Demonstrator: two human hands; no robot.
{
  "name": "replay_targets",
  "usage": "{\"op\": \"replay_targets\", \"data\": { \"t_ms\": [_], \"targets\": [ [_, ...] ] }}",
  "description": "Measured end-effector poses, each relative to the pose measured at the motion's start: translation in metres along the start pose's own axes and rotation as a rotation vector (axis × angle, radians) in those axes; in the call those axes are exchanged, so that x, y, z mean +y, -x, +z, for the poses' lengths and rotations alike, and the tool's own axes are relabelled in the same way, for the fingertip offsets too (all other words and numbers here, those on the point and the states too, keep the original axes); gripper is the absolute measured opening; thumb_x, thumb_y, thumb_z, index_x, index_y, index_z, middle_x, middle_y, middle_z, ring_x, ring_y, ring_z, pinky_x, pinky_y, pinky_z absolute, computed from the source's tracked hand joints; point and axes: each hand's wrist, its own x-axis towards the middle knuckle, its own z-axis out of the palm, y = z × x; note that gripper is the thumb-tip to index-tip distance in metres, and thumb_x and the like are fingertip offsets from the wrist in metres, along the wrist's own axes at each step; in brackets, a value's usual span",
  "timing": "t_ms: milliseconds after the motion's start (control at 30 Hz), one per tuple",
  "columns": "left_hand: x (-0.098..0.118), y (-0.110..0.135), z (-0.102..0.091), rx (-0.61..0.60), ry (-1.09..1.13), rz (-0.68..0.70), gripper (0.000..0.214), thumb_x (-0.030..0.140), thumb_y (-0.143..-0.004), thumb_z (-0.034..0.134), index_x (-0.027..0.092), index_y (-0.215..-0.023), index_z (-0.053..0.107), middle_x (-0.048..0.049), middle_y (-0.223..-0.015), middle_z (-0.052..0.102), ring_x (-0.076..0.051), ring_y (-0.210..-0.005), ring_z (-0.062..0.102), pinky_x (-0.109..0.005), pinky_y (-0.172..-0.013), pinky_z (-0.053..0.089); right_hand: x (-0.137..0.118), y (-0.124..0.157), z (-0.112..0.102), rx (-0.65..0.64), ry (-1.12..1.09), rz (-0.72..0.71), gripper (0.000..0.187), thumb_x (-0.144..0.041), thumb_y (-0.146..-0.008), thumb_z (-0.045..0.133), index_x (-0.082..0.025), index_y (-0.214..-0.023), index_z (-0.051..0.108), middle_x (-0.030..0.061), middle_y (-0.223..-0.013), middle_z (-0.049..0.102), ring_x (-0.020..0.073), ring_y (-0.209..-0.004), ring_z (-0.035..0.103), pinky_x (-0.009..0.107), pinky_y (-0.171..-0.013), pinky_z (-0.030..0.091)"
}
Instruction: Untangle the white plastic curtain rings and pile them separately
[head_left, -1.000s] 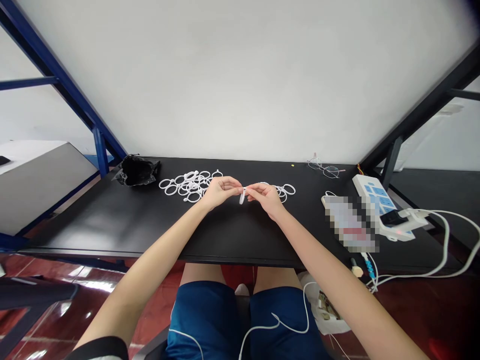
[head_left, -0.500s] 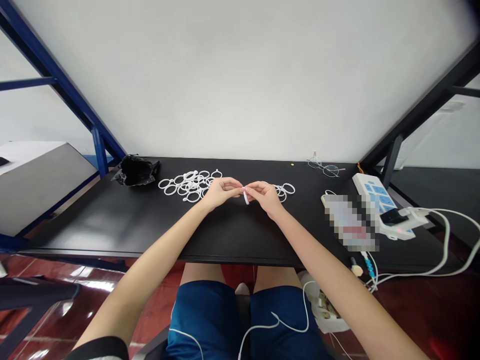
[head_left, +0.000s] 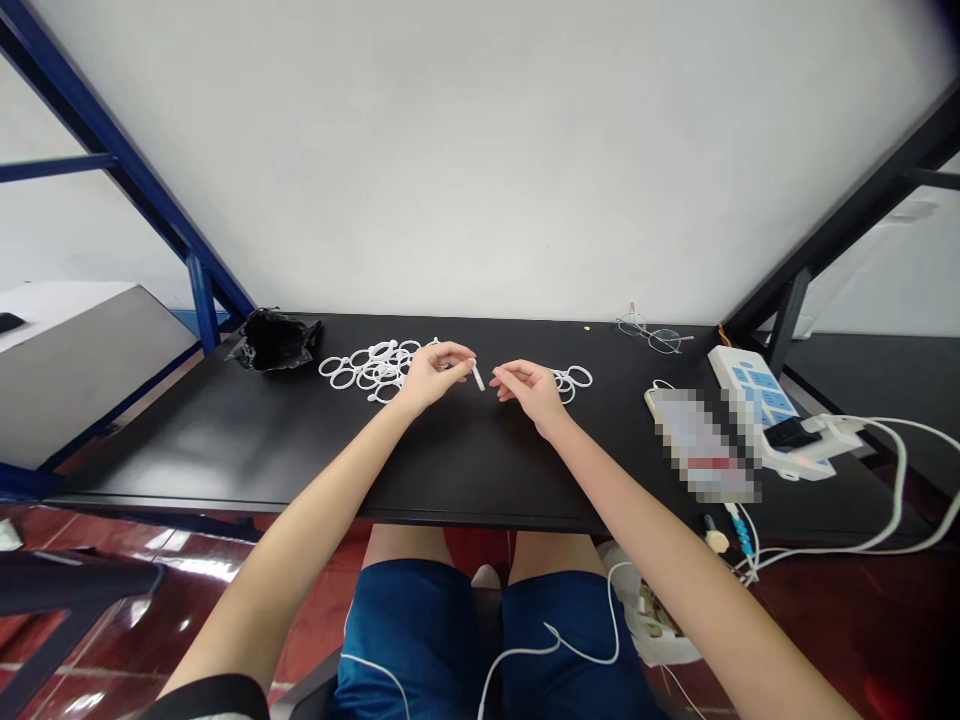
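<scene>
Between the thumb and fingertips of my left hand (head_left: 439, 375) hangs a white ring (head_left: 478, 376), seen nearly edge-on. A short gap to its right, my right hand (head_left: 529, 388) has its thumb and fingers drawn together in a pinch; whether anything small is in it I cannot make out. Left of and partly behind my left hand lies a loose pile of white rings (head_left: 367, 370), some showing a small knob or eyelet. A smaller group of white rings (head_left: 578, 377) lies beyond my right hand, partly hidden by it.
On the black table (head_left: 247, 440), a crumpled black plastic bag (head_left: 276, 342) stands open at the left. Eyeglasses (head_left: 660, 340) lie at the back right. Nearer are a phone (head_left: 705, 450) and a white power strip (head_left: 765, 400) with plugs and trailing cables (head_left: 900, 470).
My hands were together at the white ring. Now they are apart, with the ring in my left hand, which has shifted slightly left and up.
</scene>
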Motion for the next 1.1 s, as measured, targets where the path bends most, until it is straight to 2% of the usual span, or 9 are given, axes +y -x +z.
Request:
{"op": "replay_targets", "data": {
  "t_ms": [100,200,267,367,667,1000,1100],
  "targets": [
    [0.001,-0.002,-0.007,0.145,-0.121,0.071,0.026,0.037,-0.074,0.070,0.014,-0.087,0.069,-0.0051,-0.079,0.068,-0.017,-0.075,0.067,-0.026,-0.064,0.056,-0.001,0.000,0.000,0.026,0.000,0.006,0.036,-0.050,-0.065,0.077,-0.018,-0.077,0.068,0.0045,-0.071,0.071,0.0125,-0.056,0.059,0.028,-0.055,0.053],
    [0.003,-0.002,-0.017,0.235,-0.393,0.235,0.016,0.030,-0.077,0.064,0.016,-0.084,0.068,-0.0058,-0.089,0.066,-0.016,-0.080,0.065,-0.024,-0.063,0.055,-0.002,0.000,0.000,0.029,-0.005,0.009,0.036,-0.050,-0.065,0.078,-0.017,-0.076,0.067,0.0045,-0.071,0.071,0.0124,-0.055,0.058,0.027,-0.054,0.052],
    [0.003,-0.002,-0.025,0.212,-0.540,0.322,0.012,0.025,-0.079,0.060,0.017,-0.084,0.067,-0.0051,-0.090,0.064,-0.015,-0.079,0.063,-0.024,-0.065,0.056,-0.002,0.000,0.000,0.028,-0.007,0.010,0.036,-0.050,-0.065,0.078,-0.017,-0.076,0.067,0.0044,-0.071,0.070,0.0122,-0.055,0.058,0.027,-0.054,0.052],
    [0.000,-0.003,-0.036,0.148,-0.665,0.382,0.013,0.020,-0.079,0.055,0.016,-0.085,0.066,-0.0044,-0.089,0.061,-0.013,-0.075,0.060,-0.025,-0.066,0.057,-0.002,0.001,0.000,0.026,-0.011,0.012,0.036,-0.049,-0.065,0.078,-0.017,-0.076,0.067,0.0043,-0.070,0.070,0.0118,-0.055,0.058,0.026,-0.054,0.052],
    [-0.005,-0.008,-0.052,0.166,-0.785,0.343,0.012,0.015,-0.077,0.053,0.016,-0.083,0.063,-0.0048,-0.089,0.057,-0.014,-0.075,0.058,-0.027,-0.068,0.056,-0.003,0.001,0.000,0.037,-0.007,0.013,0.035,-0.049,-0.065,0.078,-0.017,-0.075,0.067,0.0043,-0.070,0.069,0.0122,-0.055,0.058,0.026,-0.053,0.051],
    [-0.006,-0.007,-0.053,0.110,-0.959,0.313,0.011,0.018,-0.078,0.052,0.018,-0.079,0.063,-0.0060,-0.085,0.062,-0.018,-0.073,0.060,-0.031,-0.068,0.048,-0.001,0.001,0.000,0.041,0.022,0.007,0.033,-0.049,-0.067,0.076,-0.018,-0.074,0.066,0.0041,-0.070,0.069,0.0125,-0.055,0.058,0.027,-0.052,0.051],
    [-0.005,-0.007,-0.053,0.094,-1.028,0.279,0.012,0.019,-0.077,0.052,0.018,-0.078,0.064,-0.0062,-0.082,0.064,-0.020,-0.071,0.060,-0.032,-0.068,0.046,0.001,-0.001,0.000,0.091,0.043,-0.031,0.031,-0.047,-0.069,0.073,-0.018,-0.074,0.065,0.0042,-0.069,0.068,0.0129,-0.054,0.057,0.028,-0.052,0.050]
  ]
}}
